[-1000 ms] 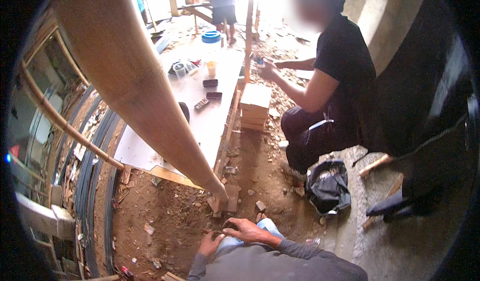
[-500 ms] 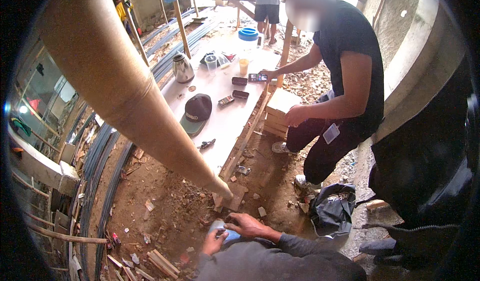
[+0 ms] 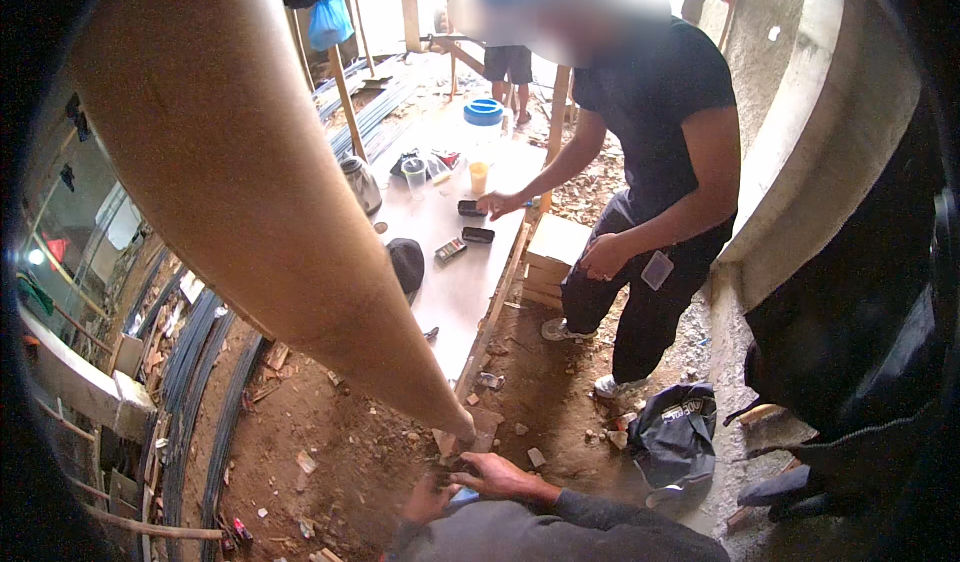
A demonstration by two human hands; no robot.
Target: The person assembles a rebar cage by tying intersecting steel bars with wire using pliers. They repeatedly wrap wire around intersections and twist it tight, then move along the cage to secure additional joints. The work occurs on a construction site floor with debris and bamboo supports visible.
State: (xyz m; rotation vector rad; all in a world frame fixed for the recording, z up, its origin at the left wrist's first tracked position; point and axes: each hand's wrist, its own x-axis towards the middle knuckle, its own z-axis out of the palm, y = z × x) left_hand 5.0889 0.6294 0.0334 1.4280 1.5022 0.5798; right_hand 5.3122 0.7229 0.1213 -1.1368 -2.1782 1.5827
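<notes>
At the lower middle, my left hand [image 3: 428, 495] and my right hand [image 3: 500, 478] are close together in front of my grey clothing. The fingers of both are bent inward over something small and dark that I cannot make out. A patch of a blue thing [image 3: 464, 497] shows just below my right hand. Dim light and the hands themselves hide most of what lies between them. Beyond my hands, the lower end of a thick bamboo pole [image 3: 330, 252] slants down close by.
Ahead, a white table [image 3: 450, 292] holds a black case [image 3: 478, 235], a keypad device [image 3: 451, 250], a cap [image 3: 405, 265] and a kettle [image 3: 360, 184]. A co-worker [image 3: 660, 112] leans over its right side. A black bag [image 3: 675, 437] lies on rubble-strewn ground; rebar [image 3: 195, 382] runs along the left.
My hands have drawn together, covering more of the white and blue thing. The co-worker's hand has left the device at the table edge and now reaches to a black case. My view has shifted.
</notes>
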